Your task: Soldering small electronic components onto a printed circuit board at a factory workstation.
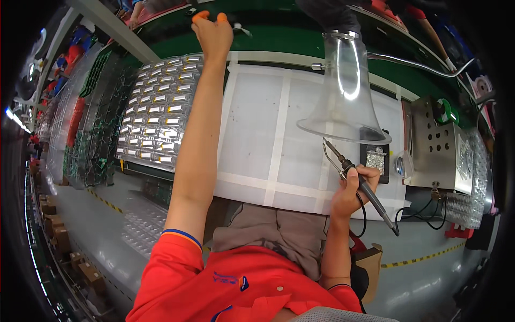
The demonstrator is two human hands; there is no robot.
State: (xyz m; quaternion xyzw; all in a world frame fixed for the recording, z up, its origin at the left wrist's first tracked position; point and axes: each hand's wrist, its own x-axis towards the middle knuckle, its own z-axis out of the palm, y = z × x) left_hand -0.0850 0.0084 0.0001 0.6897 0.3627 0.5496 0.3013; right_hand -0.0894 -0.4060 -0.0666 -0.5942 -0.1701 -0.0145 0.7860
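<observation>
My right hand (354, 191) is wrapped round a soldering iron (367, 192) with a dark grey handle and a cord. The iron's tip points up and away, just below the rim of a clear fume hood (346, 91). My left arm is stretched far out, and my left hand (214, 38) is over the dark green conveyor belt (279, 32). Orange covers sit on two of its fingertips, which are bent and apart. Beside it on the belt lies a small white piece (240, 27), too small to name. Nothing shows in the left hand's grip.
A clear tray (155, 112) with rows of small white-and-silver parts lies left of the white taped work mat (252, 129). A small dark tray (375, 161) sits near the hood. At right stands a perforated metal box (432, 142) with a green solder reel (446, 111).
</observation>
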